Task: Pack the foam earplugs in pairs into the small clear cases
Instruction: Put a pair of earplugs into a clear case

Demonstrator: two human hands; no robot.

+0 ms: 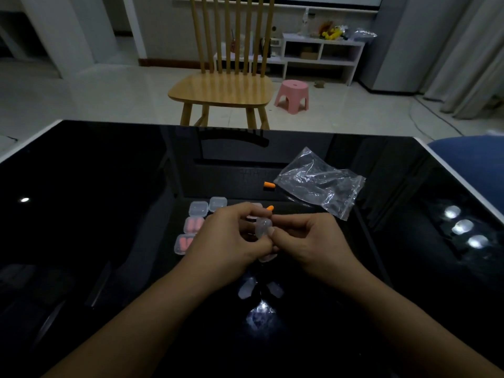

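While raised above the table [109, 186], both hands' curled fingers [245, 214] clamped together on 1 clear case [263, 227].

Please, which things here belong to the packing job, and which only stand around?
Job: clear case held by left hand and right hand; orange earplugs; filled cases; empty cases; plastic bag.
Around: wooden chair; pink stool; white shelf.
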